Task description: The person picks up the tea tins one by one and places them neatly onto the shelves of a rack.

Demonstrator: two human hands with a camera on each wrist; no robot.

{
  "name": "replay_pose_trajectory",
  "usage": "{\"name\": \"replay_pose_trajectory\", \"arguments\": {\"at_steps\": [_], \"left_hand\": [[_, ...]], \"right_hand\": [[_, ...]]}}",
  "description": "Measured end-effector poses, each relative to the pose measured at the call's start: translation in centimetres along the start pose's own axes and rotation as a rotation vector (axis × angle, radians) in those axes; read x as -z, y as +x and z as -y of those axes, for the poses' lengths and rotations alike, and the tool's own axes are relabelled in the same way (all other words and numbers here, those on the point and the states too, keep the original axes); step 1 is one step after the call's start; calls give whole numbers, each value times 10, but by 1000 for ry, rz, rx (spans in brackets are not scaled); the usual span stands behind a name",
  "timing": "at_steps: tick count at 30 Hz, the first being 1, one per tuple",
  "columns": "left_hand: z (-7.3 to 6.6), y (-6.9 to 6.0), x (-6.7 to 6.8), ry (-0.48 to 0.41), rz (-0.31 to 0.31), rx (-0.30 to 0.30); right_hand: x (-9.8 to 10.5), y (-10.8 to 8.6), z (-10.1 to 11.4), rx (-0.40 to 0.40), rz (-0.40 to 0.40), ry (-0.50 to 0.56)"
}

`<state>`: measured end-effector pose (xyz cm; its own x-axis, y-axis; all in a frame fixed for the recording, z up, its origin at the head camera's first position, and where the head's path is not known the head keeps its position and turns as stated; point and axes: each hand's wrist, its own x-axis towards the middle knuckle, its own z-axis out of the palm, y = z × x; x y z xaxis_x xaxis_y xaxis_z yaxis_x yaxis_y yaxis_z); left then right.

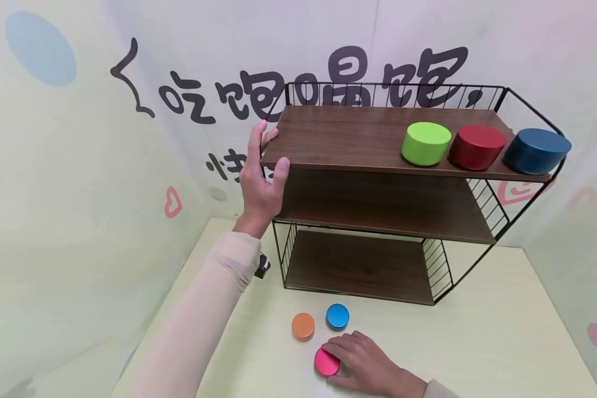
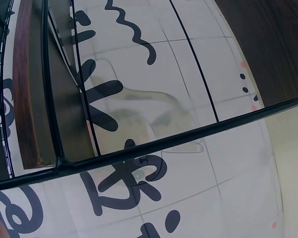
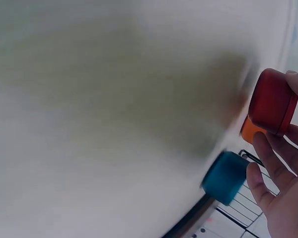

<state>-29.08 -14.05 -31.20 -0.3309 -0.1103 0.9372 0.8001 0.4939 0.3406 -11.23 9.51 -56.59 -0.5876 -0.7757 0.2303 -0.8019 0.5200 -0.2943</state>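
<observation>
My left hand (image 1: 260, 185) grips the top left corner of a three-tier shelf rack (image 1: 348, 135), thumb at the board's front edge and fingers by the side frame. In the left wrist view only the frame's black bars (image 2: 139, 148) and a bit of that hand show. On the table my right hand (image 1: 363, 362) holds a round pink tin (image 1: 326, 362) between thumb and fingers; in the right wrist view the tin (image 3: 270, 101) looks red. Just beyond it sit an orange tin (image 1: 303, 326) and a blue tin (image 1: 338, 317), neither touched.
On the top board's right side stand a green tin (image 1: 425, 145), a dark red tin (image 1: 477, 147) and a dark blue tin (image 1: 537, 151) in a row. A small black object (image 1: 262, 266) lies behind the left sleeve. A printed white sheet (image 1: 129, 166) hangs behind the table (image 1: 497, 331).
</observation>
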Motion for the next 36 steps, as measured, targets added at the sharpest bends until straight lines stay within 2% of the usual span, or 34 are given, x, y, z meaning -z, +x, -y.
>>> {"name": "replay_pose_trajectory", "arguments": {"at_steps": [7, 18, 20, 23, 26, 27, 30, 36], "left_hand": [[1, 0, 0, -5, -3, -7], [-1, 1, 1, -2, -4, -4], [-1, 1, 1, -3, -6, -2], [-13, 4, 3, -9, -7, 5], [-13, 4, 2, -9, -8, 9], [-13, 4, 2, -8, -8, 11], [-2, 1, 0, -1, -9, 7], [-1, 0, 1, 4, -4, 6]], "right_hand": [[18, 2, -4, 127, -153, -63], [54, 11, -3, 246, -252, -116], [59, 13, -3, 253, -259, -128], [65, 14, -4, 252, -247, -140], [69, 14, -3, 256, -235, -146], [70, 14, -3, 255, -231, -147], [74, 14, -1, 255, -219, -154], [88, 16, 0, 279, -205, -172]]}}
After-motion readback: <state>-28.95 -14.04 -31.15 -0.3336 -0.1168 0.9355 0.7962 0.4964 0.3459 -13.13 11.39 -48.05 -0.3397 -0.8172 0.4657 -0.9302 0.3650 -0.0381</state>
